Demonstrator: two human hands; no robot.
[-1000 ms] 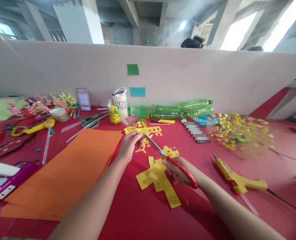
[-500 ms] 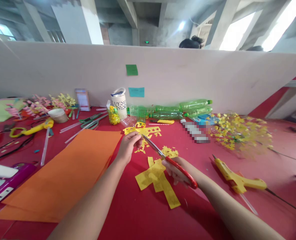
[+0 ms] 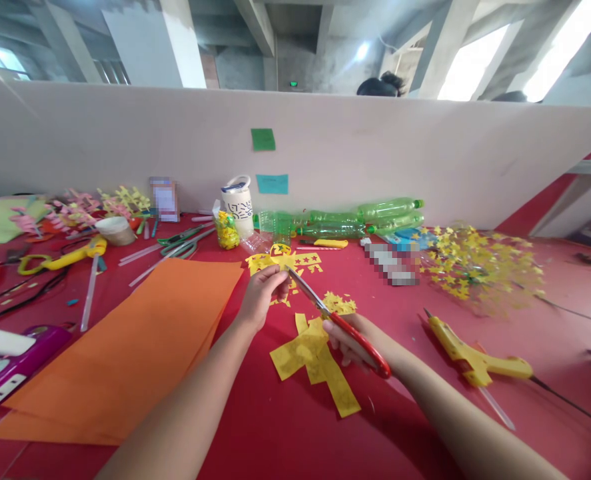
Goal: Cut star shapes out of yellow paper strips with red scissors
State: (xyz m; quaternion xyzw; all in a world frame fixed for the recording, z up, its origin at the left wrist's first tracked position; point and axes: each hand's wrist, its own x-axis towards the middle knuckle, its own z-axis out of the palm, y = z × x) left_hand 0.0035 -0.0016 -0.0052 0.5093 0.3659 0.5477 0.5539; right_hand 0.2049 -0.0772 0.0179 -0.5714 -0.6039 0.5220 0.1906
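Note:
My left hand (image 3: 261, 297) is closed in a pinch at the middle of the table. A small piece of yellow paper (image 3: 286, 264) seems to be between its fingertips; its outline blends with the yellow scraps behind. My right hand (image 3: 358, 333) grips red-handled scissors (image 3: 309, 291), whose blade tips touch or nearly touch that piece. Just beyond my hands lie yellow paper strips (image 3: 309, 260) with star-shaped holes. Beside the scissors is a heap of small yellow cut-outs (image 3: 339, 303). Several crossed yellow strips (image 3: 342, 393) lie below them on the red table.
Orange sheets (image 3: 140, 333) cover the left side, with a purple device (image 3: 25, 363) beside them. A yellow glue gun (image 3: 455, 347) and a bunch of yellow stars (image 3: 475, 263) are on the right. Green bottles (image 3: 335, 229), a tumbler (image 3: 238, 207) and a yellow cutter (image 3: 331, 244) stand or lie behind.
My left hand has shifted slightly right and down. The scissors have moved only a little, with their tips still at my left fingertips.

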